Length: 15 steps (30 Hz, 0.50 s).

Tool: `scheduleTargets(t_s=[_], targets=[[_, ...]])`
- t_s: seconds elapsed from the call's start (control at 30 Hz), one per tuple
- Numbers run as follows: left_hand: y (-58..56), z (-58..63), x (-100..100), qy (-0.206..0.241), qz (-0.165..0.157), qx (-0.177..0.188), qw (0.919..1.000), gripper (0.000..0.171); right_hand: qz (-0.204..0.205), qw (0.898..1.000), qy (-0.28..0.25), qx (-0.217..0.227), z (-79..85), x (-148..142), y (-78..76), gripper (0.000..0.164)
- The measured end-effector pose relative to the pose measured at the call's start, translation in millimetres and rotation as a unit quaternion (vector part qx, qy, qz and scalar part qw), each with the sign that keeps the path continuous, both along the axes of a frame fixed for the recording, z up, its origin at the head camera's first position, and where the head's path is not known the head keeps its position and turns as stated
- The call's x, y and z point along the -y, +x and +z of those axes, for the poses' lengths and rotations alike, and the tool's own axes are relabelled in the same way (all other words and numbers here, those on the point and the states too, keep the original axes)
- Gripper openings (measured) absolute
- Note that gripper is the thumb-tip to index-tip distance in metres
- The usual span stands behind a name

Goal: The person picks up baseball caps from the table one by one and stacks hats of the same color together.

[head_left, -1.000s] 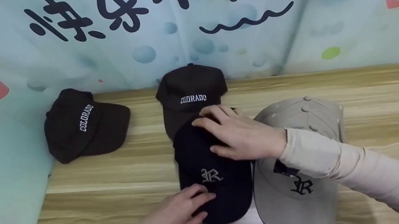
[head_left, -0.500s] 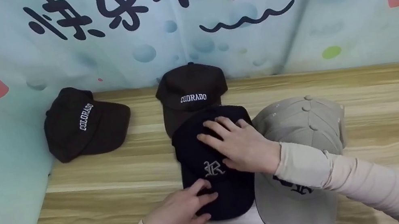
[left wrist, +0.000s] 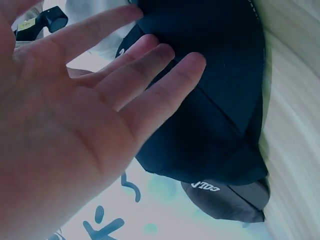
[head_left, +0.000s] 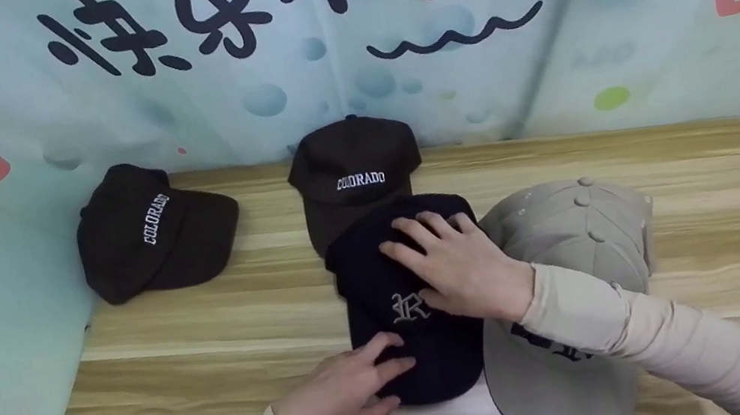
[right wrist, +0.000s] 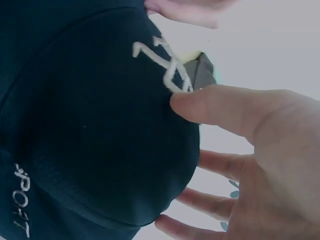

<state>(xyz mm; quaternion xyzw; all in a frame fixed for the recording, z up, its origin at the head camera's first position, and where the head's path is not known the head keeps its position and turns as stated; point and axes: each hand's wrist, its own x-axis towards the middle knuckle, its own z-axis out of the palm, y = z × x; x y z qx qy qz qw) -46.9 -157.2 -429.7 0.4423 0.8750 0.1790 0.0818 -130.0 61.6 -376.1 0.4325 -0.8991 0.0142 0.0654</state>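
In the head view a navy baseball cap (head_left: 438,378) with a pale embroidered R lies brim toward me on the table. My right hand (head_left: 469,270) rests on its crown, fingers spread and lightly bent. At the left side of the brim is my left hand (head_left: 335,396), fingers loosely extended over its edge. The left wrist view shows those fingers (left wrist: 175,90) against the dark fabric. In the right wrist view the thumb (right wrist: 200,105) touches the crown beside the white embroidery. A beige cap (head_left: 555,395) sits right of the navy one, partly hidden by my right forearm.
A brown COLORADO cap (head_left: 360,152) stands behind the navy cap, which overlaps its brim. Another brown COLORADO cap (head_left: 125,243) lies at the far left. The wood-grain table (head_left: 211,342) is enclosed by a printed pale-blue curtain (head_left: 187,118) behind and at the sides.
The navy cap has shifted slightly right with both hands, and the beige cap has edged right too. My right hand has slid from the back of the crown toward its front. Brown caps stay put.
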Motion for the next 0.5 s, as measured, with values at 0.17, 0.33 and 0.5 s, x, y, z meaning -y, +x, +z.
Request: scheduleTargets(t_s=[0.17, 0.33, 0.5], targets=[[-14.9, 8.7, 6.1, 0.083, 0.033, -0.104, 0.9905, 0.019, 0.021, 0.998, -0.047, 0.023, 8.6, -4.6, 7.2, 0.069], [-39.0, 23.8, 18.4, 0.118, 0.095, -0.138, 0.9787, 0.012, 0.039, 0.995, -0.081, 0.032, 12.6, -11.4, 16.5, 0.069], [-74.3, 29.6, 32.4, 0.094, 0.117, -0.062, 0.9867, 0.018, 0.063, 0.992, -0.087, 0.062, 9.8, -18.1, 23.6, 0.064]])
